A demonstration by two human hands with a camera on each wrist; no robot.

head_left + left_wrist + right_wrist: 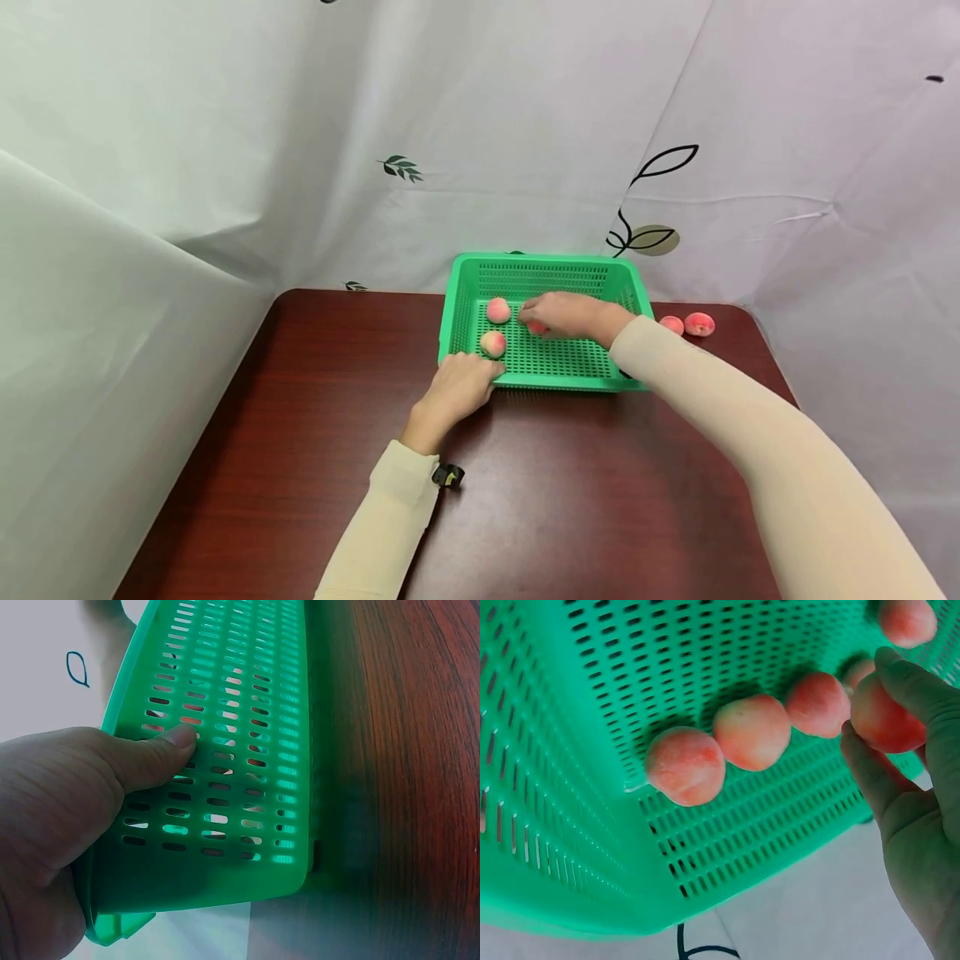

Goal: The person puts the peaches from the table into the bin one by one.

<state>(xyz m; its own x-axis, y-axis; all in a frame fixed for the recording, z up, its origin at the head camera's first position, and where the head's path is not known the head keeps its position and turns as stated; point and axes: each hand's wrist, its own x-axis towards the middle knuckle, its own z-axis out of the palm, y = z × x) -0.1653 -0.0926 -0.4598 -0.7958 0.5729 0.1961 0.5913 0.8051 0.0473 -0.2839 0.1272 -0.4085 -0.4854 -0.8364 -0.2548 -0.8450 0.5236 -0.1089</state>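
Observation:
A green plastic basket (555, 382) with slotted walls stands at the far side of the table. My left hand (459, 385) grips its near rim at the left corner, with the thumb (161, 757) against the outer wall in the left wrist view. Inside the basket, my right hand (562, 315) holds a pink-red peach (885, 716) between thumb and fingers. One peach (498, 311) lies to its left and a yellowish one (492, 344) nearer the front rim. The right wrist view shows several peaches (751, 733) in a row on the basket's bottom, partly hidden from the head view.
Two peaches, one (699, 324) beside another (672, 324), lie on the dark red-brown table (345, 375) right of the basket. A white cloth (525, 125) with leaf prints hangs behind, and more cloth hangs at both sides.

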